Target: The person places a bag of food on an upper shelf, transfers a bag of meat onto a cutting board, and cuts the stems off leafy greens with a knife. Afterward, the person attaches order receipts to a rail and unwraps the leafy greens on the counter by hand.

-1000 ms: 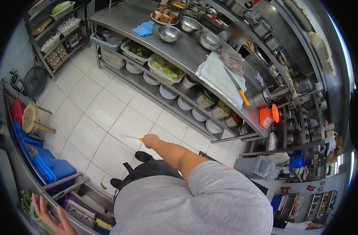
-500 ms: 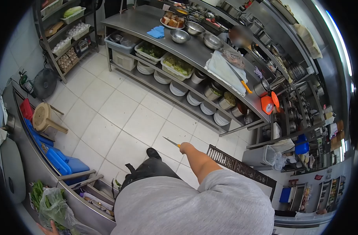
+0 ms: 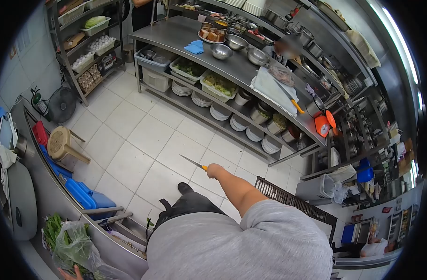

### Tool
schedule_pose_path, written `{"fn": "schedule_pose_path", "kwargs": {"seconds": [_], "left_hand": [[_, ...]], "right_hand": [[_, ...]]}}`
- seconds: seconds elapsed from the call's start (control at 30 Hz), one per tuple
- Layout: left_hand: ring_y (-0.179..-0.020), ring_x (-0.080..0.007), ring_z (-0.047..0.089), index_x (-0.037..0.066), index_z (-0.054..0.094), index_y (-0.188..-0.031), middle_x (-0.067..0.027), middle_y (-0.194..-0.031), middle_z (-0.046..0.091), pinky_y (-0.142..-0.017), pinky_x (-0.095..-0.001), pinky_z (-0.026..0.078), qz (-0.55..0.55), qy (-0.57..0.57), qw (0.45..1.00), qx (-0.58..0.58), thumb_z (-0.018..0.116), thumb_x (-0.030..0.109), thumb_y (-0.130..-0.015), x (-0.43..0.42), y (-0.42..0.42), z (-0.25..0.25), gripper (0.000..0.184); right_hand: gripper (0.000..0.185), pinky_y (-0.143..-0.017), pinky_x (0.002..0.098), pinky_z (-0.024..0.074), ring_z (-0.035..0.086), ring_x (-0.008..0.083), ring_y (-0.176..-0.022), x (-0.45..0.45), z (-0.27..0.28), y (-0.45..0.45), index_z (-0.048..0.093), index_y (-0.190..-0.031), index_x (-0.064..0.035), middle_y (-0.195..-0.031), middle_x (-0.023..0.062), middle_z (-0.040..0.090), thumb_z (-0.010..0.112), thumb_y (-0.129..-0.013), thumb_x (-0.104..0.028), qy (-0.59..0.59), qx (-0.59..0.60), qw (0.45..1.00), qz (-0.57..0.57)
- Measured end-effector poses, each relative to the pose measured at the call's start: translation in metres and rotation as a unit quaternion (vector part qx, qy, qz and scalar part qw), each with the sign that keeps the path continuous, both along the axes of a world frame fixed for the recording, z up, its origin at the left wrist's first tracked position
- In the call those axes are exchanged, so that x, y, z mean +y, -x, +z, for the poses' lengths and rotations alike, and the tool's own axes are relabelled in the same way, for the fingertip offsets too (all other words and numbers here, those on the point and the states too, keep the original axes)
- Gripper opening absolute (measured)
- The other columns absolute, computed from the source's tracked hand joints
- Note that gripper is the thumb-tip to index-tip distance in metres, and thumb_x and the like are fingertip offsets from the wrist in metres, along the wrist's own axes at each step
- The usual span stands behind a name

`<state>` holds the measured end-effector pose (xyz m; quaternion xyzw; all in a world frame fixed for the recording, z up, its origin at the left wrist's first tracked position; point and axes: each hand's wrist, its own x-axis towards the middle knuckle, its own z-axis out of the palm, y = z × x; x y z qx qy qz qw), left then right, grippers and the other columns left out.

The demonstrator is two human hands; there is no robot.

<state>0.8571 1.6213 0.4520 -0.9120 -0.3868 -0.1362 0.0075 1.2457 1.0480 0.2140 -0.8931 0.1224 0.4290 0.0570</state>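
One bunch of greens: on the worktop, partly under a clear plastic bag, perhaps to keep leaves together.
Left hand: beside the bag, cut off by the view's edge; grip cannot be told.
Knife: above the floor, blade pointed outward, likely for safety.
Right hand: clenched round its yellow handle.

Single head cam, v. wide, looks fwd/down: wearer's torso close, flr mid-view, steel counter farther off.
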Motion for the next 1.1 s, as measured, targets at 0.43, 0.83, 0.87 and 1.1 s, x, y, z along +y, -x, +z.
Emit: {"fn": "schedule_pose_path", "kwargs": {"seconds": [0.43, 0.83, 0.87, 1.1], "left_hand": [[-0.140, -0.0342, 0.016, 0.005, 0.036, -0.139, -0.0187, -0.149, 0.024, -0.114, -0.0433, 0.011, -0.187, 0.288, 0.935, -0.086, 0.073, 0.013, -0.070, -0.051, -0.086, -0.104, 0.080], [-0.040, -0.0088, 0.036, 0.005, 0.051, -0.090, 0.0016, -0.053, 0.043, -0.038, -0.0242, 0.029, -0.231, 0.813, 0.483, 0.228, 0.041, 0.032, -0.098, -0.250, -0.320, -0.022, 0.030], [-0.041, -0.0083, 0.034, 0.006, 0.051, -0.089, 0.0028, -0.053, 0.040, -0.039, -0.0236, 0.028, -0.248, 0.832, 0.458, 0.189, 0.040, 0.034, -0.098, -0.262, -0.347, 0.001, 0.031], [-0.050, -0.0110, 0.043, 0.005, 0.049, -0.088, -0.0048, -0.063, 0.048, -0.046, -0.0226, 0.035, -0.461, 0.796, 0.384, -0.084, 0.046, 0.031, -0.096, -0.306, -0.338, 0.135, 0.027]], "right_hand": [[0.029, -0.083, 0.0420, 0.0495, 0.063, 0.0295, -0.099, -0.049, -0.064, 0.000, 0.068, -0.104, -0.0084, -0.106, 0.0147, 0.066, 0.064, -0.076, -0.009, 0.059, 0.028, 0.996, 0.067], [0.027, -0.082, 0.0435, 0.0496, 0.063, 0.0302, -0.097, -0.045, -0.085, -0.016, 0.069, -0.101, -0.0085, -0.104, 0.0132, 0.067, 0.069, -0.074, -0.012, 0.053, 0.087, 0.993, 0.060], [0.027, -0.082, 0.0432, 0.0497, 0.063, 0.0301, -0.097, -0.046, -0.093, -0.023, 0.069, -0.101, -0.0082, -0.104, 0.0135, 0.067, 0.069, -0.074, -0.012, 0.051, 0.089, 0.992, 0.079], [0.032, -0.081, 0.0406, 0.0505, 0.064, 0.0298, -0.093, -0.037, -0.066, -0.034, 0.069, -0.100, -0.0067, -0.101, 0.0146, 0.067, 0.073, -0.070, -0.017, 0.014, 0.074, 0.995, 0.064]]}}
